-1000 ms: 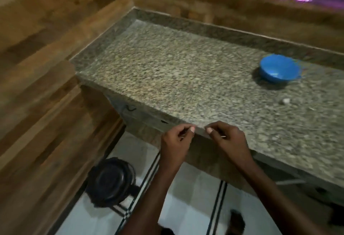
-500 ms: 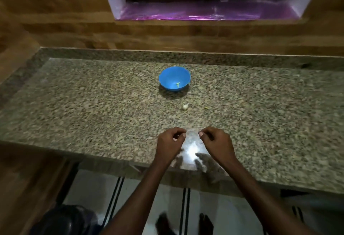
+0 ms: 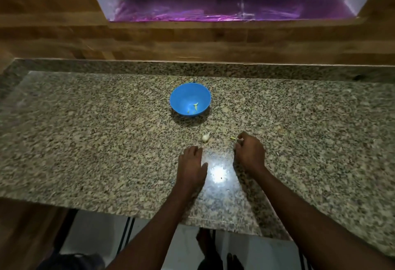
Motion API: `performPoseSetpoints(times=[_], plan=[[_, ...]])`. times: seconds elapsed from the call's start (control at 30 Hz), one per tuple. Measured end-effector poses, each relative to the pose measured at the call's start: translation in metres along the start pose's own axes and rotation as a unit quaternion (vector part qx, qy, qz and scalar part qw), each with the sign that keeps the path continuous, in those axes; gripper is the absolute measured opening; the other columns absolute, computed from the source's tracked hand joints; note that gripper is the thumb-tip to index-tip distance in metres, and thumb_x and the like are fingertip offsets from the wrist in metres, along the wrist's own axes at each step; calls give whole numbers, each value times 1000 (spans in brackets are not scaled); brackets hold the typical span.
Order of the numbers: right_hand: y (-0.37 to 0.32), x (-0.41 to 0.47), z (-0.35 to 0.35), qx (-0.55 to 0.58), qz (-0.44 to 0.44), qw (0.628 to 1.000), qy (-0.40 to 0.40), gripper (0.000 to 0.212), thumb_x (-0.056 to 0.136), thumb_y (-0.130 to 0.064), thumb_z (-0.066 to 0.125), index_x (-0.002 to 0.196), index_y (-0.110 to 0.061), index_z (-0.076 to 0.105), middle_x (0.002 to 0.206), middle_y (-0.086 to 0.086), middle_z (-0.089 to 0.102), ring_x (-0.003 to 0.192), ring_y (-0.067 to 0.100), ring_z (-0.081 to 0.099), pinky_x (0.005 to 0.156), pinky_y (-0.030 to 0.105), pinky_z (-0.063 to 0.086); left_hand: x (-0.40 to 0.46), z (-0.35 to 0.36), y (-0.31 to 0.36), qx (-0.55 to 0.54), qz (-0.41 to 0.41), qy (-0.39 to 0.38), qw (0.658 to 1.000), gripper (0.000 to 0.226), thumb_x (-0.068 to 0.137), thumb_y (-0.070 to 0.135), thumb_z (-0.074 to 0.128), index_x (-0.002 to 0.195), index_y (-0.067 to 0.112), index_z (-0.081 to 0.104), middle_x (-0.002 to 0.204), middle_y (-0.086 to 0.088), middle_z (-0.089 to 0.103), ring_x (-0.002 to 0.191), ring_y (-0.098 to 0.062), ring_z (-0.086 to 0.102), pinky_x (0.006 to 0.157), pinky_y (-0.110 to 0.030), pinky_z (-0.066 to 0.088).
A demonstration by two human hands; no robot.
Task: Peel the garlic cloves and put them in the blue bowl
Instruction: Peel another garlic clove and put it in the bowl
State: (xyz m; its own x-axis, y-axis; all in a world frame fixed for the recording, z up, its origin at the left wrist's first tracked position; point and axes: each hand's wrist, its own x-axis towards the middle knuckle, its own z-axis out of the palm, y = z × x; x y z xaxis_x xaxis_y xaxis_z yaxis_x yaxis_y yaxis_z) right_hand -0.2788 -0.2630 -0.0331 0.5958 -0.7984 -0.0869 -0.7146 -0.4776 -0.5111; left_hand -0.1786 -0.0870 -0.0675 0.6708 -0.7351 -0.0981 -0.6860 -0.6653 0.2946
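Observation:
A blue bowl (image 3: 190, 99) stands on the granite counter (image 3: 85, 141) with a few small yellow-green bits inside. In front of it lies one whitish unpeeled garlic clove (image 3: 205, 137). My left hand (image 3: 192, 163) rests low over the counter just short of the clove, fingers stretched forward and holding nothing. To the right of the clove is my right hand (image 3: 250, 152), fingers curled. Its fingertips are at a tiny yellowish bit (image 3: 233, 138) on the counter, and whether they pinch it is unclear.
A wood-panelled wall rises behind the counter, with a window sill covered in purple foil (image 3: 224, 9). The counter's front edge runs close to my forearms. A bright light reflection (image 3: 218, 173) shines between my hands. Bare feet (image 3: 213, 254) show on the floor below.
The view has swung from the counter's left end to face the bowl. My hands have parted and moved forward; the left has gone from a pinch to flat, the right reaches toward the yellowish bit.

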Motion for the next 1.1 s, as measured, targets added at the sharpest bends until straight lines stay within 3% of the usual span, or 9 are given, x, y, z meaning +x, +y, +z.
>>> performPoseSetpoints(times=[0.17,0.3,0.47,0.7,0.87,1.0,1.1], plan=[[-10,27,15,-22,3,1000,-4,7,85,-15,63,78,-17,60,77,2,58,78,30,63,59,29,35,3,5,-17,-41,40,26,998,55,87,33,56,138,13,53,136,-6,52,120,-27,48,98,-44,43],[-27,51,13,57,30,997,32,13,84,-13,60,72,-18,59,68,0,62,67,25,61,56,28,37,8,5,-26,-93,58,44,993,48,86,30,53,131,16,57,127,-1,54,111,-24,48,90,-39,44],[-81,88,5,111,-23,990,87,11,86,-15,66,76,-14,64,72,2,67,66,20,61,58,29,46,16,3,-36,-157,77,72,982,37,89,21,59,124,15,63,113,2,56,103,-19,47,83,-32,42],[-135,123,25,57,-117,991,12,5,83,-18,72,79,-15,73,75,8,72,71,25,67,60,30,50,22,0,-42,-194,69,49,977,35,86,19,62,120,14,69,111,0,60,103,-19,50,81,-28,41],[-118,113,25,91,-115,989,31,11,87,-22,70,88,-15,79,81,5,75,73,23,68,63,28,48,22,-3,-45,-224,41,61,972,27,88,15,62,113,13,71,113,0,64,105,-15,52,84,-22,38],[-74,75,24,108,-62,992,20,12,88,-22,69,82,-13,76,72,4,72,64,18,62,60,26,40,39,-18,-36,-286,-46,65,955,19,87,10,63,102,14,74,103,-2,71,95,-14,62,87,-30,49],[-42,48,32,120,-6,992,-48,11,86,-18,70,77,-16,77,70,2,73,66,17,65,61,25,39,57,-27,-18,-318,-89,51,943,34,86,9,69,120,13,69,115,-1,67,97,-7,58,83,-17,42]])
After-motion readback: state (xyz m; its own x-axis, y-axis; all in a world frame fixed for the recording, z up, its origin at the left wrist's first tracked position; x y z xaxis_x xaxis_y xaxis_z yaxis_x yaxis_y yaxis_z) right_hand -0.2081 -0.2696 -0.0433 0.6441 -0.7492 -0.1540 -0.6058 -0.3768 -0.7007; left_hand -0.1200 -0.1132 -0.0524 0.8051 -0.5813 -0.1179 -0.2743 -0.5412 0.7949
